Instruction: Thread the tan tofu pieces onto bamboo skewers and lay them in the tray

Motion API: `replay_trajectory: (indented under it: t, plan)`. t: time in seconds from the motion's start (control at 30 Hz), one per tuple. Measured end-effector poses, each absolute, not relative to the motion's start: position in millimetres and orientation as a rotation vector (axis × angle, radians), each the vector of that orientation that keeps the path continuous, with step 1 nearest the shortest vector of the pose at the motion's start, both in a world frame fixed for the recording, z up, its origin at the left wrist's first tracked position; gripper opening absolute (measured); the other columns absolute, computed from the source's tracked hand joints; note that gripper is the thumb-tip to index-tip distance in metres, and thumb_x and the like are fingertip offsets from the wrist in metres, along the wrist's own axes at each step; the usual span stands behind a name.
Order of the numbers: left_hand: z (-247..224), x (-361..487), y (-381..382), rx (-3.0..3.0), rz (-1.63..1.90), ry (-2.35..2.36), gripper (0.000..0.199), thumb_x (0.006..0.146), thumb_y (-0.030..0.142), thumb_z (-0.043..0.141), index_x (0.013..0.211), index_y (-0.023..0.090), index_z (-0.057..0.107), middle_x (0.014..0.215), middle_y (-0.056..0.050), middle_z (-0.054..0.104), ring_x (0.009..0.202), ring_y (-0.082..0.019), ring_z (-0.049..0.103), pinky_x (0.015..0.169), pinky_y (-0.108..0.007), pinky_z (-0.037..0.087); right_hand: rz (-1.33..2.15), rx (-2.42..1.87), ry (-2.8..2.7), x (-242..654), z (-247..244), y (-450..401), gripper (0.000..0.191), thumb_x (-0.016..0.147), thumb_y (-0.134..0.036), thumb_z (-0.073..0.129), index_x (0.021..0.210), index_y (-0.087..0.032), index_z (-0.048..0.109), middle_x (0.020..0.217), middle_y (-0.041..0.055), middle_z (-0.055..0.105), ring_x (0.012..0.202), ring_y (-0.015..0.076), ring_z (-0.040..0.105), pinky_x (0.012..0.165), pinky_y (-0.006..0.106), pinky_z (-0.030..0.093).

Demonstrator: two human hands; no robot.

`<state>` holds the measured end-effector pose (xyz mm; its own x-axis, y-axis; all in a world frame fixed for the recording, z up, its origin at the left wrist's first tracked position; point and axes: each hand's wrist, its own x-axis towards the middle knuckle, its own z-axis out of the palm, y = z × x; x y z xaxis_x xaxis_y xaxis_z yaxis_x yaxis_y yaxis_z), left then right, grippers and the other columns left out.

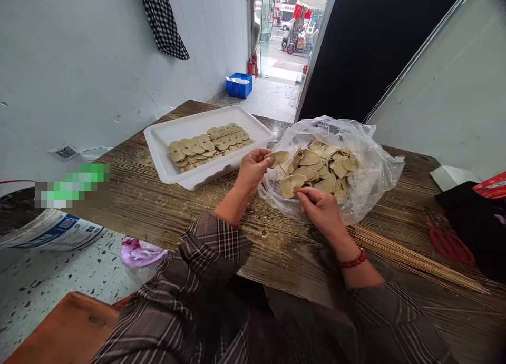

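My left hand [254, 169] pinches a beige round slice [280, 158] at the near left side of a clear plastic bag [367, 143]. My right hand [319, 208] is closed on the lower end of a thin skewer [283, 170], which carries another slice [291, 185] near its fingers. Many loose slices [324, 184] lie in the open bag behind my hands. To the left, a white tray [162, 161] holds rows of skewered slices [190, 145].
Bamboo skewers [411, 256] lie right of my right forearm, near red-handled scissors [448, 240] and a black cloth [470, 227]. The wooden table [272, 248] has crumbs on it. A white bucket [59, 232] stands at the left, and a blue crate [239, 87] sits on the floor beyond.
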<state>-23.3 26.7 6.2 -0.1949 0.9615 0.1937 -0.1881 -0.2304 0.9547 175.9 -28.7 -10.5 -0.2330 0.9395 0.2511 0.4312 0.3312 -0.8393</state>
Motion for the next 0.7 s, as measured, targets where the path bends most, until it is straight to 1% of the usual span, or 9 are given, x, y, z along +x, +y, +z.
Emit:
replay_trajectory:
  t: [0.23,0.4,0.5,0.7]
  plan:
    - [5,-24,27,1.125,1.603,1.062,0.018,0.066,0.027,0.073,0.079,0.016,0.066,0.069,0.002,0.061,0.059,-0.007,0.048,0.052,-0.020,0.034,0.796,-1.209,-1.818,175,-10,-30,0.034,0.089,-0.042,0.055,0.090,-0.016,0.076,0.058,0.0008,0.062,0.053,0.0146,0.054,0.053,0.026,0.039]
    - [6,-21,26,1.166,1.573,1.106,0.013,0.067,0.024,0.072,0.076,0.016,0.067,0.065,0.002,0.059,0.059,-0.008,0.047,0.053,-0.021,0.033,0.772,-1.230,-1.816,175,-12,-28,0.035,0.090,-0.043,0.054,0.092,-0.017,0.077,0.057,0.0012,0.063,0.056,0.0167,0.057,0.052,0.026,0.039]
    - [8,-18,24,1.199,1.560,1.122,0.011,0.068,0.023,0.073,0.076,0.016,0.068,0.066,0.001,0.060,0.060,-0.008,0.047,0.054,-0.022,0.034,0.735,-1.237,-1.827,175,-12,-27,0.034,0.089,-0.042,0.054,0.091,-0.017,0.077,0.056,0.0009,0.063,0.057,0.0169,0.058,0.054,0.026,0.041]
    - [8,-12,20,1.220,1.516,1.078,0.015,0.066,0.025,0.076,0.074,0.015,0.067,0.064,0.002,0.057,0.059,-0.008,0.046,0.054,-0.021,0.035,0.724,-1.256,-1.813,175,-12,-28,0.034,0.090,-0.041,0.055,0.093,-0.015,0.077,0.056,0.0004,0.063,0.052,0.0151,0.056,0.057,0.027,0.041]
